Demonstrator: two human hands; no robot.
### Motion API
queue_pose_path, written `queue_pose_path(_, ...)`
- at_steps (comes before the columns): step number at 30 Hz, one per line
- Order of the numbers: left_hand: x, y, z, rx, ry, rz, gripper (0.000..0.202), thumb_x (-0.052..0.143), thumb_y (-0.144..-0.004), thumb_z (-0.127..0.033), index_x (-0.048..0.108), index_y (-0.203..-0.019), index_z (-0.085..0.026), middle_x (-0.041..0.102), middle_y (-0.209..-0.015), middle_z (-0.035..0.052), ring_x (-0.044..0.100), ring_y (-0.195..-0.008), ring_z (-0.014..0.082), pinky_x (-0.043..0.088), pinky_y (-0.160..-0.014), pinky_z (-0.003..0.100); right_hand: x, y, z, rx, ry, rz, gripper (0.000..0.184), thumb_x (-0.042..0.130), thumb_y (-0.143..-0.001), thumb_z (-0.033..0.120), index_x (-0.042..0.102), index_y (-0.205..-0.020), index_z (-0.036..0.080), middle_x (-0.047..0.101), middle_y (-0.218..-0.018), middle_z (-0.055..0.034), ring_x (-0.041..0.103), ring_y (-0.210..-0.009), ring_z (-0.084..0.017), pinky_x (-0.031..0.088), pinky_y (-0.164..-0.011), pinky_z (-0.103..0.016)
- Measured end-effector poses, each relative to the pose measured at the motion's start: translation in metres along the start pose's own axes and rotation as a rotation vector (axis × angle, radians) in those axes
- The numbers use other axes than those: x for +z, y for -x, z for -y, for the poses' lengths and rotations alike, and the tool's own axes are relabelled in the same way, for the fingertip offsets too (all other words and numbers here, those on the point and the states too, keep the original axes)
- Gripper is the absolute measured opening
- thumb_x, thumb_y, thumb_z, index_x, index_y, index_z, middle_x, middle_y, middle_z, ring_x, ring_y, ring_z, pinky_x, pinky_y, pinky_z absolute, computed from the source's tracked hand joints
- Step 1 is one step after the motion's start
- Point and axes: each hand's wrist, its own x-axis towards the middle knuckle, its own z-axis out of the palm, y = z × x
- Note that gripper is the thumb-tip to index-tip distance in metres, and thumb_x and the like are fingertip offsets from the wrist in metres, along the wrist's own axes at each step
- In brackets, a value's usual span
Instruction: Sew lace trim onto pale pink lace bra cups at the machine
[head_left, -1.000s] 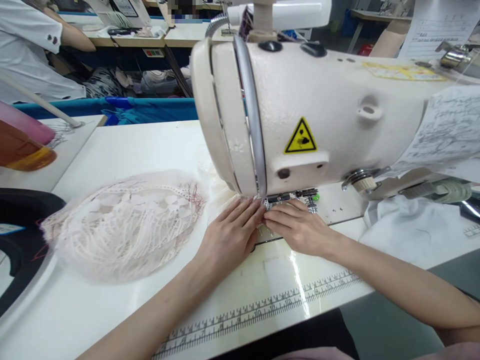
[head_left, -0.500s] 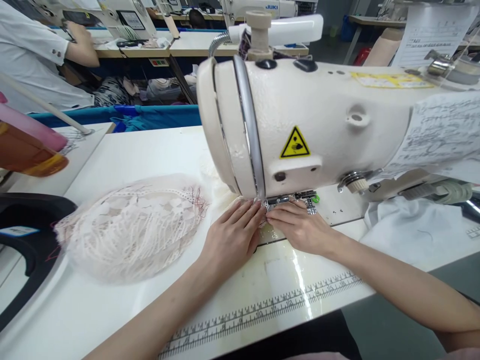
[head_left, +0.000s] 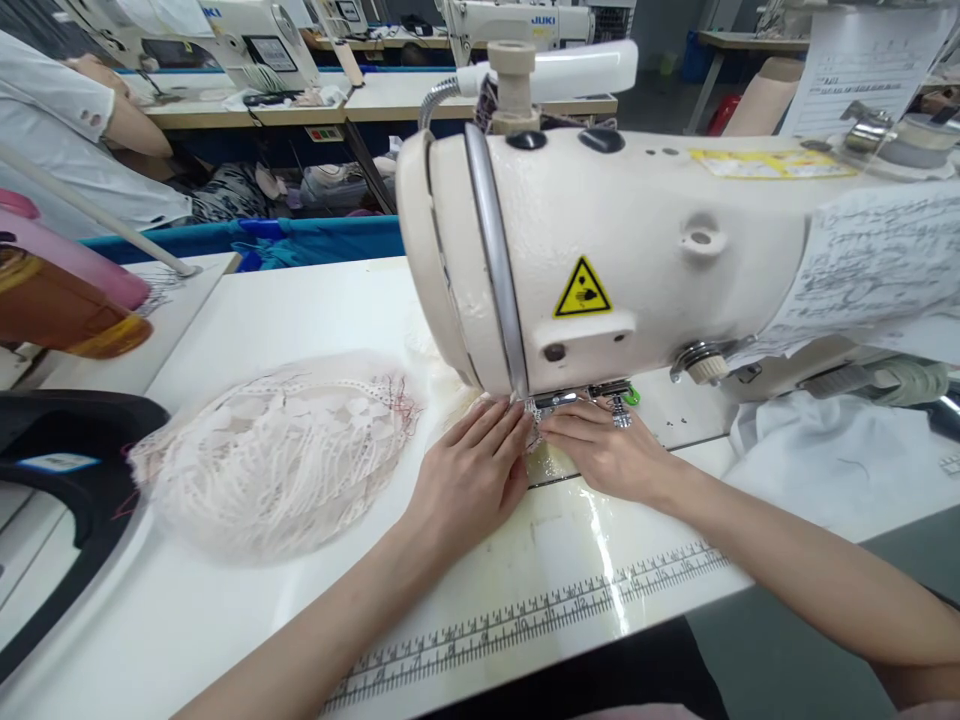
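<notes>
My left hand (head_left: 469, 470) lies flat on the table, fingers stretched toward the presser foot (head_left: 559, 400) of the cream sewing machine (head_left: 615, 250). It presses a small pale lace piece (head_left: 541, 450) onto the machine bed. My right hand (head_left: 604, 445) rests opposite, fingers together and bent, holding the same lace piece down just in front of the foot. The fingertips of both hands nearly meet under the machine head. Most of the lace piece is hidden beneath my hands.
A heap of pale pink lace pieces (head_left: 281, 455) lies to the left on the white table (head_left: 247, 300). A ruler strip (head_left: 525, 620) runs along the front edge. White cloth (head_left: 825, 450) lies at right. Another person's sleeve (head_left: 67, 130) shows at a far-left station.
My hands stay at the presser foot, almost unmoved. The camera has shifted a little, so the machine and lace heap sit slightly further right in view.
</notes>
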Motion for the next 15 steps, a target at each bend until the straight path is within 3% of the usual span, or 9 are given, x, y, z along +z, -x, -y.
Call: queue_pose_path(15,0.0005,-0.0011,-0.0033,0.02,-0.022,0.006,0.035,0.05,-0.089,-0.019,0.064,-0.118,-0.008,0.066,-0.121,0.0139,0.061,-0.116,0.0284,0.053,-0.099,0.043,-0.0006,0.0045,-0.0054,0.046,0.082,0.018,0.035,0.045,-0.084,0.002,0.07,-0.101,0.018,0.072,-0.112,0.0012,0.065,-0.085,-0.016,0.046,-0.067,-0.034)
